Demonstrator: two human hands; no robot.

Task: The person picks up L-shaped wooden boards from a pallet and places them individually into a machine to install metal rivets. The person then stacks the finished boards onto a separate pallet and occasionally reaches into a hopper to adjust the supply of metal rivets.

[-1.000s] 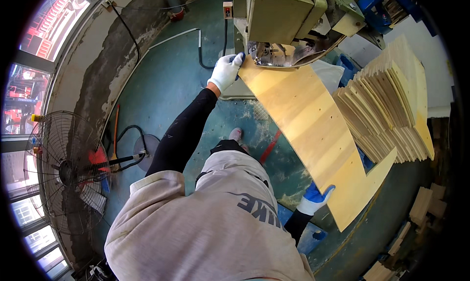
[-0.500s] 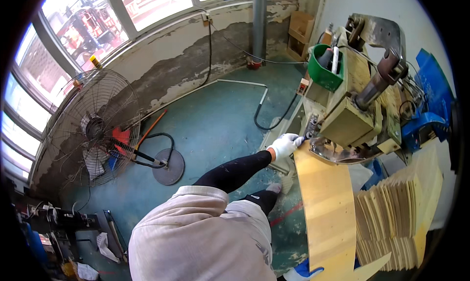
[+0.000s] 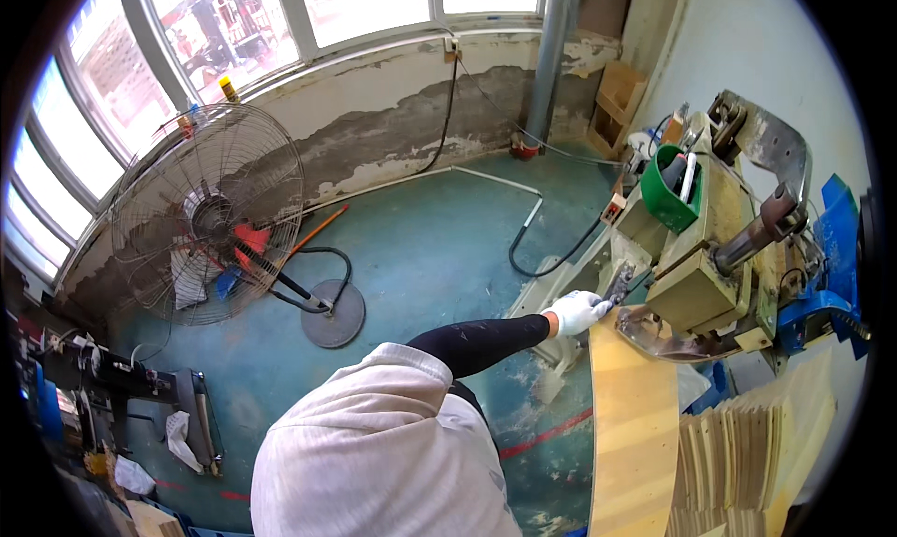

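My left hand (image 3: 574, 313), in a white glove below a black sleeve, reaches to a machine (image 3: 703, 280). Its fingers are closed round a small dark metal handle (image 3: 614, 292) at the machine's near left side. Right beside that hand begins a long curved plywood sheet (image 3: 633, 425), its far end under the machine's metal jaw (image 3: 668, 339). Of my right hand only a sliver of blue glove (image 3: 576, 532) shows at the lower edge, next to the sheet. The fingers of that hand are out of sight.
Upright plywood pieces (image 3: 733, 458) stand stacked right of the sheet. A green bin (image 3: 668, 196) with tools sits on the machine. A large wire-caged fan (image 3: 210, 214) stands at the left before the windows. A black hose (image 3: 528, 268) hangs down to the floor.
The whole view has shifted, so the machine and fan sit lower and farther right. My left hand stays at the handle. My right hand has slipped almost out of view.
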